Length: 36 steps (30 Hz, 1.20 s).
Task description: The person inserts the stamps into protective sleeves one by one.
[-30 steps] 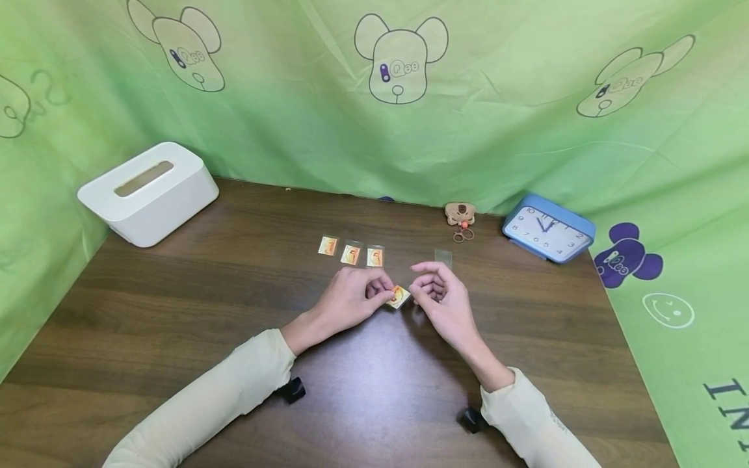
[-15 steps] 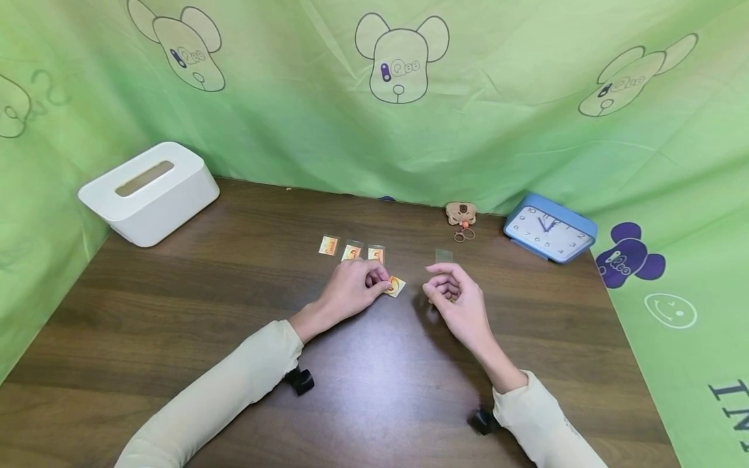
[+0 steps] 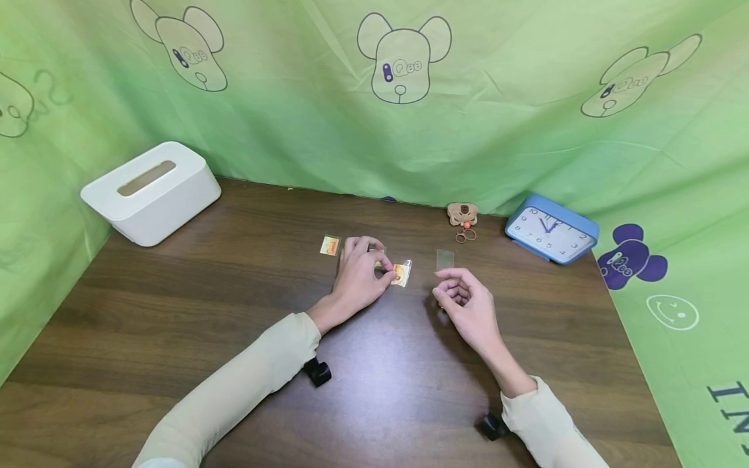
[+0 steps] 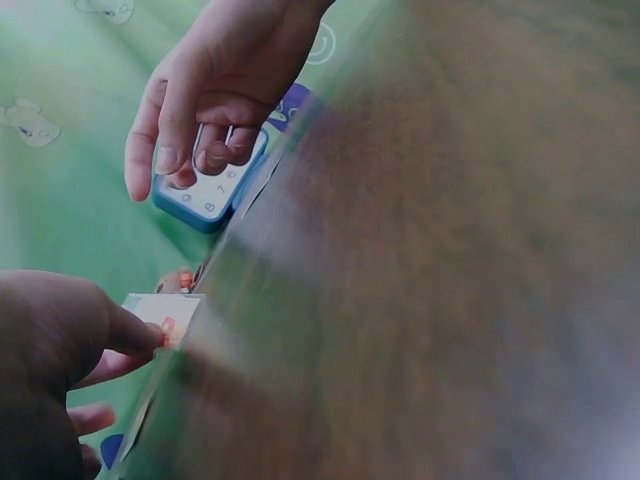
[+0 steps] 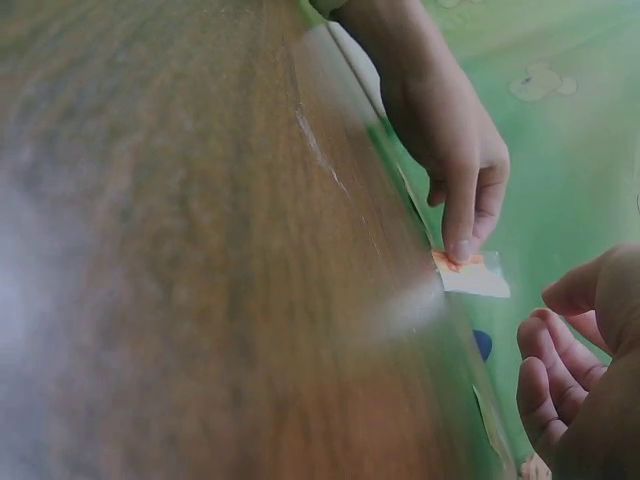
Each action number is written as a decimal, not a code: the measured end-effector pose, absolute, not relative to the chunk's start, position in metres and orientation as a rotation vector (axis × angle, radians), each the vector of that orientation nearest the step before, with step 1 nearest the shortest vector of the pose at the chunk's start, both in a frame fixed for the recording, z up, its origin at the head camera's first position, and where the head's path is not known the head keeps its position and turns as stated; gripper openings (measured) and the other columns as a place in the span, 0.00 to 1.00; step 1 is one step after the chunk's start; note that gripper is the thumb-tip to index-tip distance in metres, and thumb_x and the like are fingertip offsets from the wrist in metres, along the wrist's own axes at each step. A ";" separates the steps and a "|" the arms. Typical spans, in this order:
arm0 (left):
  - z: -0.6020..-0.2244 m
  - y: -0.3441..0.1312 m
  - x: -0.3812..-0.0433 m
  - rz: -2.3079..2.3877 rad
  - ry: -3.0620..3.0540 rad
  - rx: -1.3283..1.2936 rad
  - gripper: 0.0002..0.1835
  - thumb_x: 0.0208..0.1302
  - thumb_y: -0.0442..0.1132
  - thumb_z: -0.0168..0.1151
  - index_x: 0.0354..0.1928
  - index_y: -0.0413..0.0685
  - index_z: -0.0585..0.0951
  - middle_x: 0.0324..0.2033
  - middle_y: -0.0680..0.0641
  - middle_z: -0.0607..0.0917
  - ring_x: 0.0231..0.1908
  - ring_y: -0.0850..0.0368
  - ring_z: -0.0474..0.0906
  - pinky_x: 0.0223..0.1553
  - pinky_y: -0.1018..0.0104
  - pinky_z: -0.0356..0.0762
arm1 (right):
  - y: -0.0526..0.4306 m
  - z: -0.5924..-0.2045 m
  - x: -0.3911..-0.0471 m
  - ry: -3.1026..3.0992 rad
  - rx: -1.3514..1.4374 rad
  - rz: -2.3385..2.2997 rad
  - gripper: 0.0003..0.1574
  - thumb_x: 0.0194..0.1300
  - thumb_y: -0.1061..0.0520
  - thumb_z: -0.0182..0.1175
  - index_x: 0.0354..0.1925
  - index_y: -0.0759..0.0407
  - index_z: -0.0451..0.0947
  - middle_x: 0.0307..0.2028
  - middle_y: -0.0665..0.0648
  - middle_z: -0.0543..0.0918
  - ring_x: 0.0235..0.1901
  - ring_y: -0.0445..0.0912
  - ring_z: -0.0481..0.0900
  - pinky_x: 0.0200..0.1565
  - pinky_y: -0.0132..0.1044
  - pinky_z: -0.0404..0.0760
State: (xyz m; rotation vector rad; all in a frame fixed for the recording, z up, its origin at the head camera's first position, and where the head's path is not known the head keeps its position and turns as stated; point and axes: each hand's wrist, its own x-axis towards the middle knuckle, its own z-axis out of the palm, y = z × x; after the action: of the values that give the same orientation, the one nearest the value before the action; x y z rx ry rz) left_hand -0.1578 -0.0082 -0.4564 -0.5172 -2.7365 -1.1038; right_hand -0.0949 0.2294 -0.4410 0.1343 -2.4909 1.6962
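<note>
Between thumb and index finger, my left hand [image 3: 364, 273] pinches a small orange-and-white printed card [image 3: 401, 273] with a clear, shiny edge. In the right wrist view the card [image 5: 475, 277] hangs from those fingertips. A similar card [image 3: 329, 245] lies on the table to the left of that hand. Under its fingers another card [image 3: 379, 259] is partly covered. My right hand [image 3: 468, 305] is apart from the held card, fingers loosely curled, with nothing visible in them. Just beyond its fingertips lies a small transparent sleeve [image 3: 445, 259].
A white tissue box [image 3: 153, 195] stands at the back left of the brown table [image 3: 234, 325]. Toward the back right are a brown animal-shaped keychain [image 3: 462, 214] and a blue clock [image 3: 552, 229]. A green printed curtain [image 3: 316, 130] hangs behind the table.
My left hand has moved away from me with the card, turning it and covering the middle cards on the table. My right hand has drawn back from the card to the right.
</note>
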 end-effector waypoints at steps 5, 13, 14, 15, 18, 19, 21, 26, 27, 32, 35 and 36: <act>-0.456 -0.002 -0.162 -1.031 -2.755 -0.463 0.06 0.65 0.43 0.82 0.33 0.54 0.92 0.69 0.43 0.80 0.72 0.37 0.64 0.69 0.39 0.65 | 0.234 -0.443 -0.095 -2.491 0.138 1.681 0.17 0.70 0.73 0.70 0.56 0.69 0.85 0.37 0.66 0.88 0.30 0.38 0.83 0.38 0.25 0.82; -0.457 0.004 -0.170 -0.947 -2.742 -0.478 0.06 0.67 0.44 0.81 0.35 0.53 0.92 0.71 0.41 0.78 0.74 0.36 0.62 0.67 0.39 0.66 | 0.241 -0.445 -0.094 -2.497 0.132 1.638 0.15 0.69 0.74 0.71 0.53 0.68 0.86 0.37 0.65 0.89 0.30 0.37 0.83 0.38 0.24 0.82; -0.458 0.004 -0.171 -0.942 -2.740 -0.479 0.06 0.67 0.44 0.81 0.34 0.52 0.92 0.71 0.41 0.78 0.73 0.36 0.62 0.67 0.40 0.66 | 0.242 -0.446 -0.094 -2.498 0.130 1.633 0.15 0.69 0.74 0.71 0.53 0.68 0.86 0.37 0.65 0.89 0.30 0.37 0.83 0.38 0.24 0.81; -0.459 0.004 -0.172 -0.941 -2.737 -0.477 0.06 0.67 0.44 0.81 0.34 0.52 0.92 0.71 0.40 0.78 0.73 0.36 0.62 0.67 0.40 0.66 | 0.242 -0.446 -0.094 -2.498 0.128 1.630 0.15 0.69 0.73 0.71 0.53 0.68 0.87 0.37 0.65 0.89 0.30 0.36 0.83 0.38 0.24 0.81; -0.461 0.004 -0.173 -0.943 -2.735 -0.465 0.07 0.66 0.43 0.81 0.34 0.52 0.91 0.71 0.40 0.78 0.74 0.35 0.62 0.67 0.39 0.66 | 0.243 -0.446 -0.095 -2.499 0.125 1.621 0.14 0.69 0.73 0.71 0.52 0.68 0.87 0.37 0.65 0.89 0.31 0.36 0.82 0.38 0.24 0.81; -0.462 0.003 -0.174 -0.948 -2.735 -0.460 0.07 0.66 0.43 0.81 0.33 0.52 0.91 0.71 0.40 0.77 0.74 0.35 0.61 0.67 0.39 0.65 | 0.243 -0.446 -0.095 -2.499 0.125 1.620 0.14 0.69 0.73 0.71 0.52 0.68 0.87 0.36 0.65 0.88 0.30 0.36 0.82 0.38 0.23 0.81; -0.463 0.003 -0.175 -0.951 -2.731 -0.460 0.07 0.66 0.44 0.81 0.35 0.51 0.91 0.71 0.39 0.77 0.74 0.34 0.62 0.66 0.39 0.65 | 0.243 -0.446 -0.095 -2.497 0.123 1.618 0.14 0.69 0.73 0.71 0.52 0.68 0.87 0.36 0.65 0.88 0.30 0.36 0.82 0.37 0.23 0.81; -0.464 0.002 -0.176 -0.977 -2.739 -0.466 0.11 0.66 0.43 0.81 0.43 0.49 0.87 0.73 0.36 0.74 0.74 0.33 0.60 0.67 0.39 0.64 | 0.243 -0.446 -0.095 -2.496 0.123 1.611 0.14 0.69 0.73 0.72 0.52 0.68 0.87 0.36 0.64 0.88 0.31 0.36 0.82 0.38 0.23 0.80; -0.464 0.002 -0.176 -0.977 -2.745 -0.470 0.11 0.67 0.43 0.80 0.44 0.49 0.87 0.73 0.36 0.73 0.75 0.32 0.60 0.67 0.39 0.64 | 0.243 -0.446 -0.095 -2.496 0.123 1.612 0.14 0.70 0.73 0.72 0.52 0.68 0.87 0.36 0.64 0.88 0.31 0.36 0.82 0.37 0.23 0.80; -0.464 0.002 -0.176 -0.956 -2.767 -0.490 0.08 0.70 0.44 0.78 0.43 0.51 0.89 0.75 0.36 0.72 0.76 0.33 0.58 0.66 0.39 0.64 | 0.243 -0.446 -0.095 -2.495 0.121 1.612 0.13 0.70 0.73 0.71 0.52 0.68 0.87 0.36 0.64 0.88 0.31 0.36 0.82 0.38 0.23 0.80; -0.464 0.002 -0.175 -0.986 -2.769 -0.483 0.07 0.71 0.44 0.78 0.43 0.51 0.89 0.75 0.36 0.72 0.75 0.33 0.59 0.66 0.39 0.64 | 0.243 -0.446 -0.095 -2.502 0.122 1.600 0.13 0.71 0.72 0.71 0.52 0.67 0.88 0.36 0.64 0.88 0.30 0.36 0.82 0.38 0.23 0.80; -0.464 0.002 -0.175 -0.998 -2.769 -0.477 0.07 0.71 0.44 0.78 0.43 0.51 0.89 0.75 0.36 0.72 0.75 0.33 0.59 0.66 0.39 0.64 | 0.243 -0.446 -0.096 -2.506 0.120 1.594 0.12 0.71 0.72 0.71 0.52 0.67 0.88 0.36 0.64 0.88 0.30 0.36 0.82 0.38 0.23 0.80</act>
State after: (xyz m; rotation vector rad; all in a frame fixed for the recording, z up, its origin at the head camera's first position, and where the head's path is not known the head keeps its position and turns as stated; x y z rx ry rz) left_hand -0.1751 0.0021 -0.4635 -0.4774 -2.7688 -0.9979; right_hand -0.0955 0.2435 -0.4457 0.1200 -2.5063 1.5943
